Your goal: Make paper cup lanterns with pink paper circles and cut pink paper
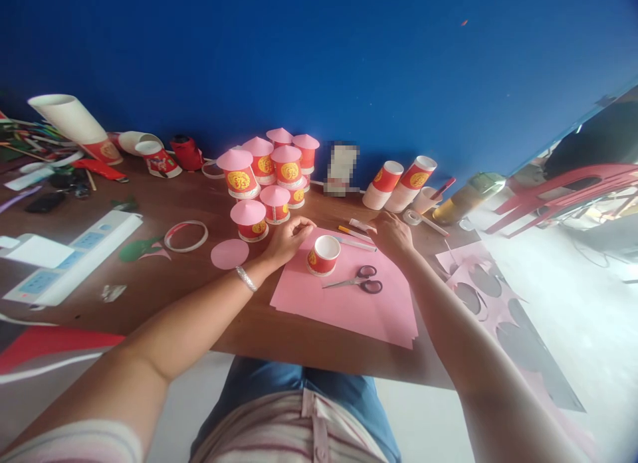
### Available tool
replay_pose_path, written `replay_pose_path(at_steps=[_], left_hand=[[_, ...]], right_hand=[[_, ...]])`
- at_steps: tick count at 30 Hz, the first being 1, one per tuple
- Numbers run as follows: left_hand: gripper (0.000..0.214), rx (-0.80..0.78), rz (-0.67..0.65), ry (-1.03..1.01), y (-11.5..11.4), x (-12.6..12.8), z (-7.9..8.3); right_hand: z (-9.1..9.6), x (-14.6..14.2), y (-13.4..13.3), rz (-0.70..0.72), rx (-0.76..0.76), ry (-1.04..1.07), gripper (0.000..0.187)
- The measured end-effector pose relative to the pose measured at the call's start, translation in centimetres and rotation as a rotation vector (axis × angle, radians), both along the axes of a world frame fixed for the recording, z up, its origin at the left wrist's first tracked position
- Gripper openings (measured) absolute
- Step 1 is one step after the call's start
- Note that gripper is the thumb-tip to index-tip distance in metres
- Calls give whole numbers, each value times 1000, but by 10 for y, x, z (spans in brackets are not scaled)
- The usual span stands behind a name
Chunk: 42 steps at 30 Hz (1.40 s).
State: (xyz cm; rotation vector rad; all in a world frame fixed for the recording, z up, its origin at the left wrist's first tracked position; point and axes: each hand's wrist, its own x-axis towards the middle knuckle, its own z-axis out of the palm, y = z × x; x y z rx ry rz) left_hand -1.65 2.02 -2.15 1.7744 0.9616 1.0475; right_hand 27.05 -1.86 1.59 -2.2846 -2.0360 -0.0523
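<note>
On the sheet (pixel 349 310), a cup (pixel 323 255) stands between the curled left hand (pixel 289 240) and the right hand (pixel 393 234); scissors (pixel 356 280) lie just beside the cup. Neither hand's grip can be told.

Your left grip (pixel 289 240) is working in a tight pocket: the capped cups (pixel 269 177) are crowding it from behind, and the red cup (pixel 323 255) is standing just beside it on the pink paper (pixel 349 310). The scissors (pixel 359 281) are lying between your arms, barring a low sweep across. The pens (pixel 355 237) are hemming in your right grip (pixel 393 234). Bare tabletop (pixel 164 277) is lying open left of the paper.
</note>
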Motion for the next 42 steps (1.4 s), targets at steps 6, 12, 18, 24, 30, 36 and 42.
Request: replay_pose_path(at_steps=[6,12,18,24,30,36,42], left_hand=[[34,-29,-6,-63,0,0,-2],[64,-147,-143,-175,1,2,-6],[49,-116,-166,-112,-1,4,1],[50,-150,-110,-194,-1,4,-1],[52,-271,-79,-286,4,3,-4],[30,-54,-27,-86,7,3,-5],[20,89,-137,99,4,2,-14]], right_hand=[[5,-4,5,35,80,154,23],[2,-32,-4,261,61,532,25],[-11,-52,-8,245,94,1087,36],[-19,-56,-11,131,151,1217,39],[-21,-52,-11,103,215,1289,43],[-22,-45,-10,118,229,1371,54],[-20,-53,-16,128,242,1340,46]])
